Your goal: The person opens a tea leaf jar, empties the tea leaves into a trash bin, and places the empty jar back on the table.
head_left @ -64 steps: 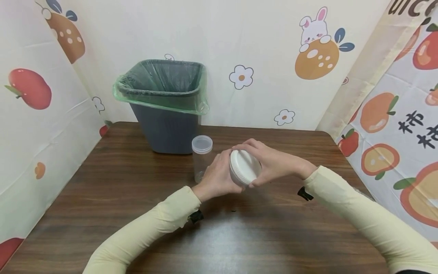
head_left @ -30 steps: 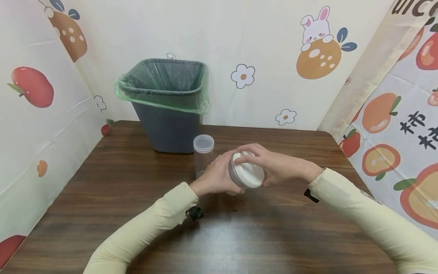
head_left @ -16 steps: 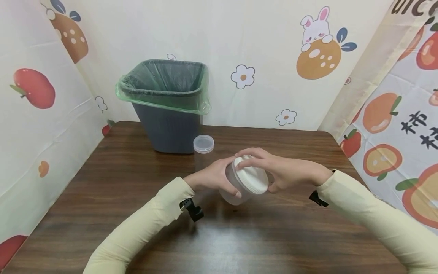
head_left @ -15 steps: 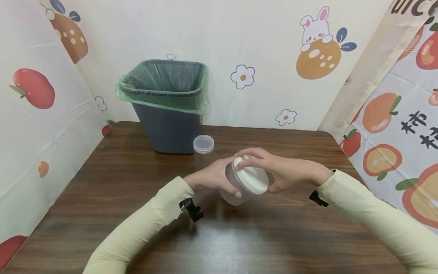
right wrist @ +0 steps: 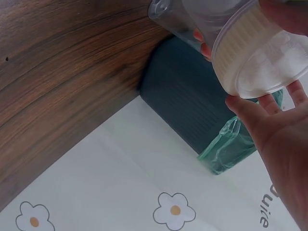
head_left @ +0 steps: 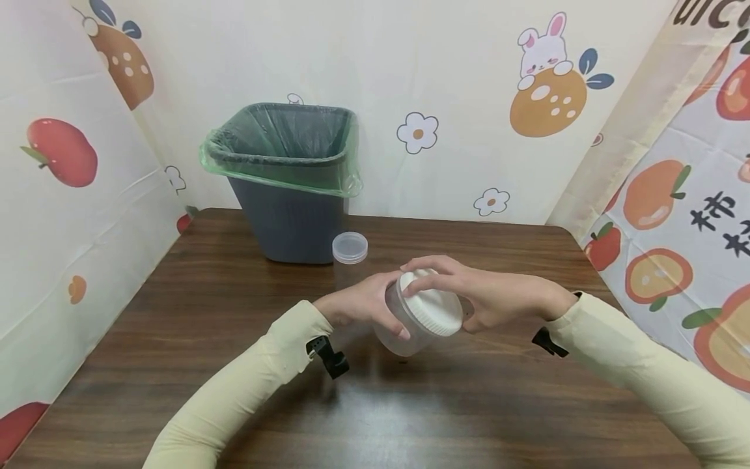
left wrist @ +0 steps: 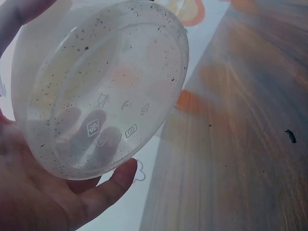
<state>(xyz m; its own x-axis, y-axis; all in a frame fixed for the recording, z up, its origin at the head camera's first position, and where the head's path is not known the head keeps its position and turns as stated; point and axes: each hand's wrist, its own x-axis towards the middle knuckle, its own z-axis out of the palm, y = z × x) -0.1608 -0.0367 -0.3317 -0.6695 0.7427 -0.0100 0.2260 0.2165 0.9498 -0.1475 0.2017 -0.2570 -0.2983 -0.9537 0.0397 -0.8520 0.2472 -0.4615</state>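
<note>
My left hand (head_left: 362,301) grips the body of a translucent plastic jar (head_left: 404,340), its thumb along the near side. The jar is held tilted over the table, lid end leaning up to the right. On that end sits a white ribbed screw lid (head_left: 435,307), and my right hand (head_left: 489,293) grips it with fingers spread around the rim. In the left wrist view the jar's base (left wrist: 115,91) shows moulded symbols and scattered dark specks. The right wrist view has the lid's ribbed edge (right wrist: 245,43) between fingers and thumb.
A tall clear jar (head_left: 350,247) with a translucent lid stands just behind my left hand. Beyond it is a dark bin (head_left: 293,221) lined with a green bag (head_left: 275,177). Small dark bits, one a larger black fragment (left wrist: 290,136), lie on the wooden table (head_left: 205,312).
Both hands have come slightly nearer and to the right with the jar, showing more of its body. My right fingers have shifted round the lid. In the last half second little has moved.
</note>
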